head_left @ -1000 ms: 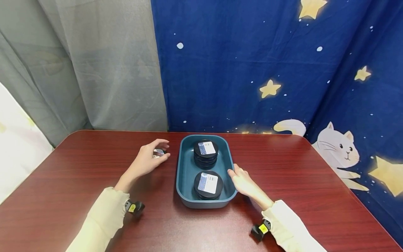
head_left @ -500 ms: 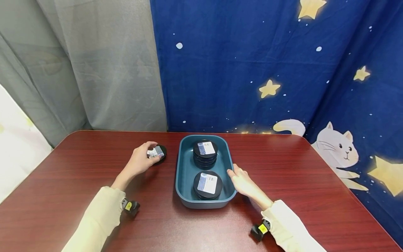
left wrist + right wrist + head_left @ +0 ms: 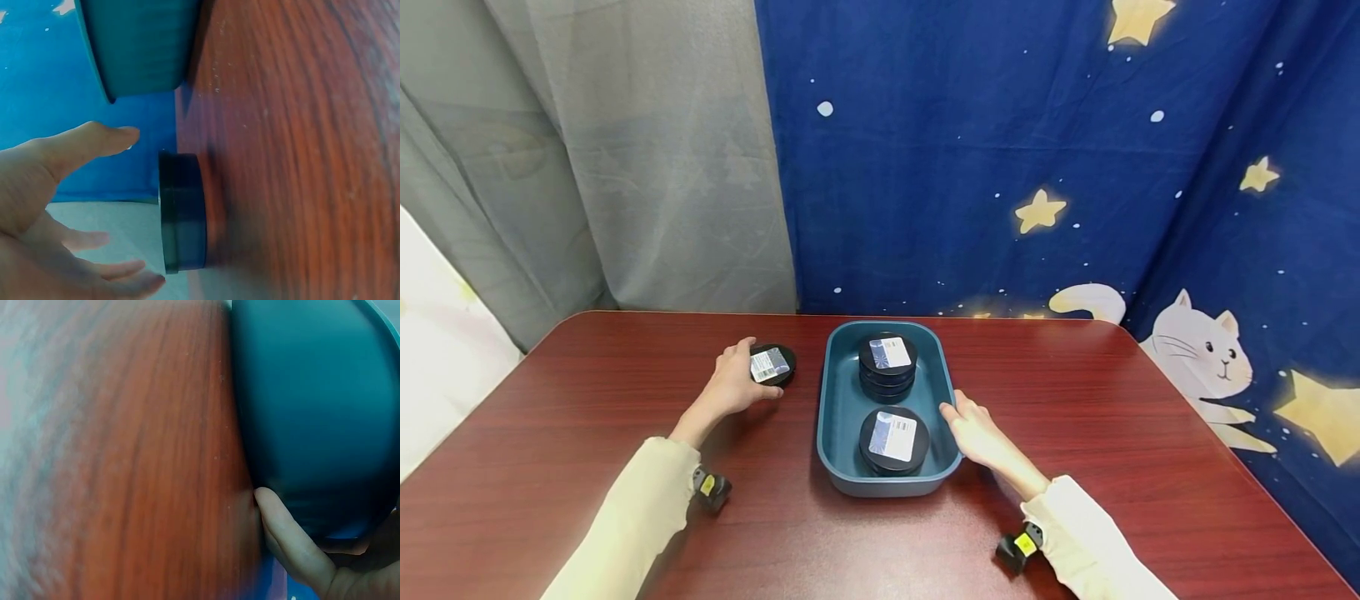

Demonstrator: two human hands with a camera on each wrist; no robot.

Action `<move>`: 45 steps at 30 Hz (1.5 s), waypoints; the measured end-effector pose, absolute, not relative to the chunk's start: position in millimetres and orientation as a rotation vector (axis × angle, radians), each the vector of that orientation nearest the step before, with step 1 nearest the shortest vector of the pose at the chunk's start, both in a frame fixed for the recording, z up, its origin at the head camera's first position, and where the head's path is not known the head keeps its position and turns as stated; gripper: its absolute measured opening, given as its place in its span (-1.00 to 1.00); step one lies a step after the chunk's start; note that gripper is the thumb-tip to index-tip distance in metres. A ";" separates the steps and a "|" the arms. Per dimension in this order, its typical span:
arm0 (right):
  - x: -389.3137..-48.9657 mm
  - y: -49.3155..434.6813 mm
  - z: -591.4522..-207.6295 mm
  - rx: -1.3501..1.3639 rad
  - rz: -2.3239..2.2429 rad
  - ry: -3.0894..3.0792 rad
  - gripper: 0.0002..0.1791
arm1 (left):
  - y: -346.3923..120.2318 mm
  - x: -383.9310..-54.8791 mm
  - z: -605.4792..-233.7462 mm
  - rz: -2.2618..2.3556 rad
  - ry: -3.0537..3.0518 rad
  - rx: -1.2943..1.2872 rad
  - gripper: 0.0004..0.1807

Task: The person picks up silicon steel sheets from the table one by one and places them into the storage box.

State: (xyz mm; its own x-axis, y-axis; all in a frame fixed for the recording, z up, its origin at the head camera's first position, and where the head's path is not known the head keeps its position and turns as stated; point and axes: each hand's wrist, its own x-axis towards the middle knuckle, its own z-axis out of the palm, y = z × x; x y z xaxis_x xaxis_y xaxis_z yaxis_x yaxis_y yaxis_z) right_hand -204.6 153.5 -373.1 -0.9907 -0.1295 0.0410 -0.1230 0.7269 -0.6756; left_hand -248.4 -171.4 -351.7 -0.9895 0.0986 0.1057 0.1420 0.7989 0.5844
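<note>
A flat round black tin (image 3: 772, 365) with a white and blue label sits on the table, left of the teal plastic bin (image 3: 842, 479). My left hand (image 3: 730, 383) is just left of the tin; in the left wrist view its thumb and fingers are spread and apart from the tin's dark side (image 3: 182, 212). My right hand (image 3: 976, 429) grips the bin's right wall, fingers over the rim and thumb (image 3: 290, 534) outside. Inside the bin stand a stack of black tins (image 3: 887, 367) at the back and more labelled black tins (image 3: 893, 440) in front.
The dark red wooden table (image 3: 1075, 383) ends at a back edge just behind the bin. Beyond hang a grey curtain (image 3: 685, 167) and a blue starry curtain (image 3: 925, 167). Both wrists carry small black cameras (image 3: 711, 492).
My left hand has drawn back to the left and its fingers have spread, uncovering the tin, which stays about where it was. The right hand and bin have not moved.
</note>
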 end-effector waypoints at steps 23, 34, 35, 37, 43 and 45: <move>-204.7 152.0 -371.2 -0.209 -1.126 2.921 -0.71 | -171.6 -273.4 -359.2 -0.793 -3.177 -0.101 0.13; -203.7 151.7 -369.2 -0.208 -1.122 2.923 -0.72 | -177.6 -278.5 -360.9 -0.710 -3.122 -0.164 -0.05; -203.6 151.8 -369.2 -0.208 -1.121 2.923 -0.72 | -177.5 -278.3 -360.5 -0.703 -3.125 -0.164 -0.05; -203.7 151.7 -369.3 -0.208 -1.121 2.923 -0.73 | -177.5 -278.1 -360.2 -0.693 -3.133 -0.162 -0.03; -204.6 151.7 -370.8 -0.212 -1.127 2.929 -0.74 | -187.2 -292.9 -380.1 -0.678 -3.108 -0.164 -0.02; -205.1 151.8 -371.3 -0.212 -1.130 2.931 -0.74 | -189.4 -296.5 -385.5 -0.669 -3.101 -0.157 -0.06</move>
